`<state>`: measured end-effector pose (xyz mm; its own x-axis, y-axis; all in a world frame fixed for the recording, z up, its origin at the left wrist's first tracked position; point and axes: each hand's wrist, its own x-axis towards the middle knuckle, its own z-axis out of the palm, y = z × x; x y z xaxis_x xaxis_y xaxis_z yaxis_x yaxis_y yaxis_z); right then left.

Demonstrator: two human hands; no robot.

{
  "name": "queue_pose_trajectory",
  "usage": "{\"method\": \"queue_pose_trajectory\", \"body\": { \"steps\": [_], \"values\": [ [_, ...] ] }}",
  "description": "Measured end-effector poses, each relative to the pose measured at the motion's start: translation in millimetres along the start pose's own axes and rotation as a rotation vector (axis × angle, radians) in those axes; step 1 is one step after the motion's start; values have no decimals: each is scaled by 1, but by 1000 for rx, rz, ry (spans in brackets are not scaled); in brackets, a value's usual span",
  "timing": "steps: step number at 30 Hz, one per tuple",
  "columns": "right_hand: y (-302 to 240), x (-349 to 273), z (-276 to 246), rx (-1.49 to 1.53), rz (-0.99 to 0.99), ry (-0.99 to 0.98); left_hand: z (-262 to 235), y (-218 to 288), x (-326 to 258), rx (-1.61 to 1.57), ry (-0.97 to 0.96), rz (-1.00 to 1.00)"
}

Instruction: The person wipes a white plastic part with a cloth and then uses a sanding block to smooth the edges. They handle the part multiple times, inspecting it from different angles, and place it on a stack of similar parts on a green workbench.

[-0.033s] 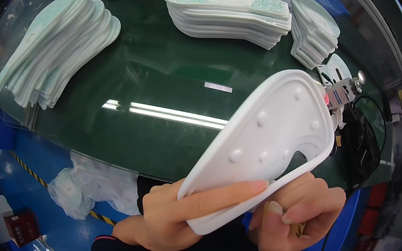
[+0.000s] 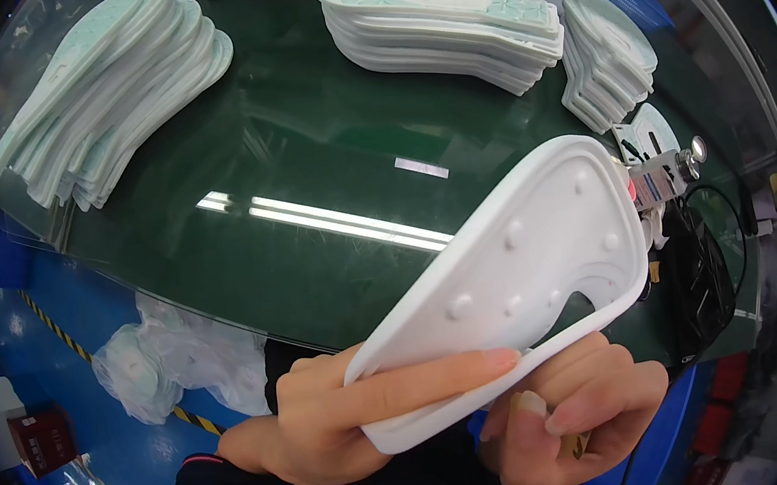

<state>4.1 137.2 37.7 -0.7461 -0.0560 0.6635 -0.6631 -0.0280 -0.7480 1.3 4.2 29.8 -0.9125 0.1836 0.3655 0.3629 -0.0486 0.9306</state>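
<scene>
A white moulded plastic shell [image 2: 500, 277] with a raised rim, small round bumps inside and a cutout at its right side is held tilted over the table's near edge. My left hand [image 2: 342, 418] grips its narrow near end, the index finger stretched along the inside by the rim. Just under the shell's right rim is my right hand [image 2: 579, 408], closed, with thumb and fingertips drawn together. A small yellowish patch shows between those fingers; what it is I cannot make out. Part of this hand is hidden behind the rim.
On the dark green table [image 2: 300, 156] stand stacks of pale-green-and-white shaped pieces, one at left [image 2: 118, 91], one at back middle [image 2: 440, 32], another at right [image 2: 609, 60]. A labelled bottle [image 2: 658, 182] and a black bag [image 2: 699, 282] lie right. Plastic bags [image 2: 179, 355] are below left.
The white shell has tilted very slightly, its far end shifting a little to the right and down. Both hands keep nearly the same place and grip.
</scene>
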Motion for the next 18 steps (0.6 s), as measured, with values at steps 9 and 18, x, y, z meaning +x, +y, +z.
{"method": "queue_pose_trajectory", "body": {
  "steps": [9,18],
  "values": [
    [5,-1,8,65,-72,230,5,1,-1,-43,-15,-32],
    [5,-1,7,-104,-64,227,7,-4,-3,-14,32,28]
  ]
}}
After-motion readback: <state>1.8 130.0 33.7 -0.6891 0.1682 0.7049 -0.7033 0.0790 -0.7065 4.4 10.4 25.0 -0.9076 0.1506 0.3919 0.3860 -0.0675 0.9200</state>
